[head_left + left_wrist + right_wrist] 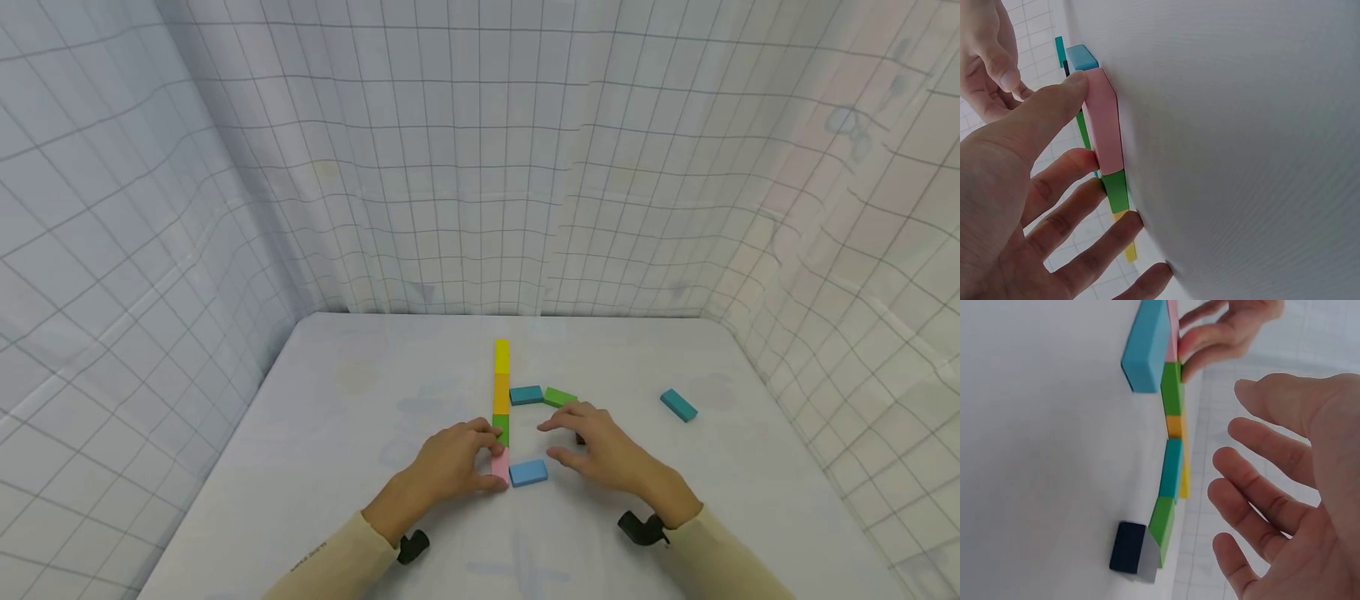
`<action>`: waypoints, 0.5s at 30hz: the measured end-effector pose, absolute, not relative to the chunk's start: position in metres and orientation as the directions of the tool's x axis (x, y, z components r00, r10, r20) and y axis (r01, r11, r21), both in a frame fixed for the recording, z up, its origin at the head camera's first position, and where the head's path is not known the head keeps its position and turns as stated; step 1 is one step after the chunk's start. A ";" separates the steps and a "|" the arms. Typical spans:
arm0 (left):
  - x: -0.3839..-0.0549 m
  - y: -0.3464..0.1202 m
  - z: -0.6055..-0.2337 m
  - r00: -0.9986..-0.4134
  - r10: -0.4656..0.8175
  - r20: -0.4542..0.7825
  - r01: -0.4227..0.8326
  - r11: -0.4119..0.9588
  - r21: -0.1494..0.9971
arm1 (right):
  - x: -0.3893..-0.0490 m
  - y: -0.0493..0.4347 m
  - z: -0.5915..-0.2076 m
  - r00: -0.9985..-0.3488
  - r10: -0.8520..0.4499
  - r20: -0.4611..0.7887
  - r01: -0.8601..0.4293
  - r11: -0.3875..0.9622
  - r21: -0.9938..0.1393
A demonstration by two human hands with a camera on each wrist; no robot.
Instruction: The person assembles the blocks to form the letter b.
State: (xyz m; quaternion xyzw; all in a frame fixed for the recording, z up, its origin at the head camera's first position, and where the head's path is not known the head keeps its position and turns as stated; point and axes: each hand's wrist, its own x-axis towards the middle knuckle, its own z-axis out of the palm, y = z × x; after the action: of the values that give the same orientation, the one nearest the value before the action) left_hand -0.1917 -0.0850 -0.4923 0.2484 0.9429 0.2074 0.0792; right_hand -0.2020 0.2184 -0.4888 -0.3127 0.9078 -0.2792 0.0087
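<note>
A pink block (500,468) lies at the near end of a straight column, with a green block (502,429), an orange block (501,393) and a yellow block (502,357) beyond it. My left hand (450,458) holds the pink block between thumb and index finger, the other fingers spread along the column. At the pink block's right side lies a light blue block (528,472). Over the table to the right, my right hand (607,454) has its fingers spread and holds nothing. Beneath its fingertips a dark block (1129,547) is mostly hidden in the head view.
From the column's orange part, a teal block (526,395) extends right, followed by a slanted light green block (559,397). Farther right lies a separate teal block (678,405). Grid-patterned white curtains (465,192) surround the white table (360,358) at the back and sides.
</note>
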 end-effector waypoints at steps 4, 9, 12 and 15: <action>-0.191 -0.085 -0.491 -0.862 0.505 -0.040 0.438 0.783 0.442 | -0.204 0.227 -0.486 -0.818 -0.540 0.197 -0.556 0.658 -0.507; -0.190 -0.086 -0.492 -0.862 0.504 -0.046 0.436 0.785 0.440 | -0.207 0.238 -0.484 -0.825 -0.503 0.256 -0.560 0.676 -0.478; -0.190 -0.087 -0.493 -0.862 0.506 -0.039 0.440 0.784 0.438 | -0.209 0.244 -0.483 -0.831 -0.483 0.276 -0.555 0.683 -0.475; -0.191 -0.087 -0.492 -0.860 0.509 -0.028 0.447 0.779 0.439 | -0.211 0.250 -0.483 -0.828 -0.477 0.294 -0.560 0.675 -0.481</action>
State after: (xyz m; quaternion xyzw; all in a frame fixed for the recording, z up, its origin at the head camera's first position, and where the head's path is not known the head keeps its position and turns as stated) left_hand -0.1905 -0.0867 -0.4923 0.2540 0.9405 0.2139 0.0725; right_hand -0.2110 0.2499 -0.4829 -0.2840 0.9122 -0.2863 -0.0723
